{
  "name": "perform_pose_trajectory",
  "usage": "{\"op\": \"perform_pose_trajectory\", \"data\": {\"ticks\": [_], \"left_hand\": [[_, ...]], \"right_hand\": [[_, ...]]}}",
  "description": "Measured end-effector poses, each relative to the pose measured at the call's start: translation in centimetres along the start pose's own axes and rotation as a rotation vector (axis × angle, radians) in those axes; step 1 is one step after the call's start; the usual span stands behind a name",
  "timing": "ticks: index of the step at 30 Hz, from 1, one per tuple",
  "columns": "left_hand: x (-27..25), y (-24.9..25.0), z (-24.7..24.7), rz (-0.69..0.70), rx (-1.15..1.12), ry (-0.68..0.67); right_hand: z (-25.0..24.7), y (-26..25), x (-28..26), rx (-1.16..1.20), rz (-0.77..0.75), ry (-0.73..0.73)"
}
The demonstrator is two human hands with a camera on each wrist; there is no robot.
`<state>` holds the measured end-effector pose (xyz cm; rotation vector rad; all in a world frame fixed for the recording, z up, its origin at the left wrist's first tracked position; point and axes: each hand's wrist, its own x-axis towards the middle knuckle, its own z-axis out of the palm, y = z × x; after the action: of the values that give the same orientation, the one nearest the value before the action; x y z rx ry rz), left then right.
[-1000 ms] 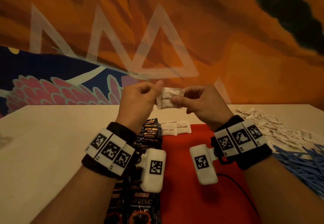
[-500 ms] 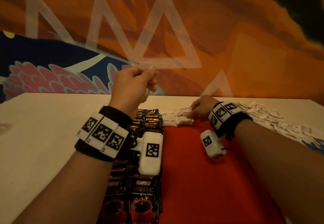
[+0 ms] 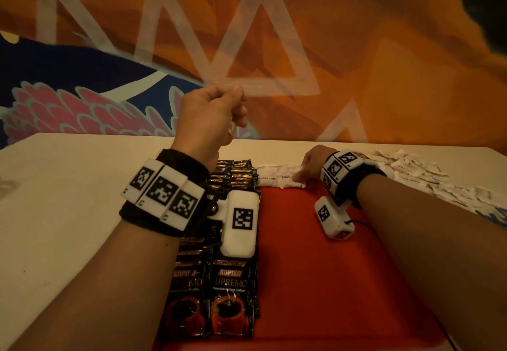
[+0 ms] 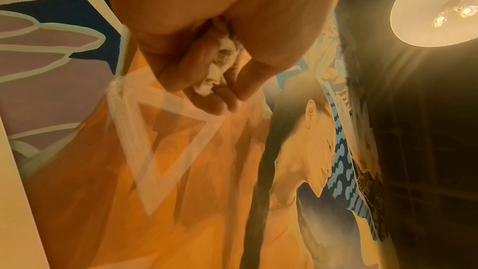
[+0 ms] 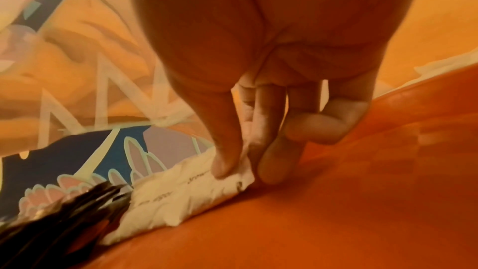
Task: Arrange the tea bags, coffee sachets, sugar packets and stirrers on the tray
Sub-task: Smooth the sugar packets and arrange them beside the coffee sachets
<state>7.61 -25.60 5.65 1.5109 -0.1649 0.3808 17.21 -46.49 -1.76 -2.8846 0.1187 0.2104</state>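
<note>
Ideally, the brown sugar packet [image 5: 227, 179] pinched by the right hand [image 3: 315, 162] is laid flush against its row on the red tray [image 3: 329, 268], while the left hand [image 3: 211, 114] is curled around what seems crumpled white paper [image 4: 222, 62].

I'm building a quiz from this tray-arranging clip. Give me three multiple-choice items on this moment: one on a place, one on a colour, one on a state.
1. Where do the brown sugar packets lie?
A. along the tray's far edge, right of the coffee sachets
B. on top of the coffee sachets
C. at the tray's near edge

2. What colour is the tray?
A. blue
B. red
C. white

3. What is the left hand doing?
A. lying flat on the table
B. gripping a coffee sachet
C. raised, fingers curled round white packets

Answers:
1 A: the head view shows the white row beside the dark coffee sachets, with the right hand pinching its end packet.
2 B: its bare surface is red.
3 C: the left wrist view shows crumpled white packets inside the curled fingers.
</note>
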Motion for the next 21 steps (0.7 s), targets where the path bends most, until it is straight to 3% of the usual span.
{"op": "perform_pose_trajectory", "data": {"ticks": [5, 9, 15, 21], "left_hand": [[0.2, 0.1, -0.2, 0.01, -0.016, 0.01], [0.2, 0.0, -0.2, 0.014, -0.031, 0.014], [0.3, 0.0, -0.1, 0.012, -0.031, 0.0], [0.5, 0.0, -0.2, -0.003, -0.08, -0.003]], "right_hand": [[-0.4, -0.3, -0.1, 0.004, 0.033, 0.018], [-0.7, -1.0, -0.7, 0.11, -0.115, 0.102], [0.1, -2.0, -0.8, 0.028, -0.238, -0.044], [-1.2, -1.6, -1.7, 0.167, -0.257, 0.006]]}}
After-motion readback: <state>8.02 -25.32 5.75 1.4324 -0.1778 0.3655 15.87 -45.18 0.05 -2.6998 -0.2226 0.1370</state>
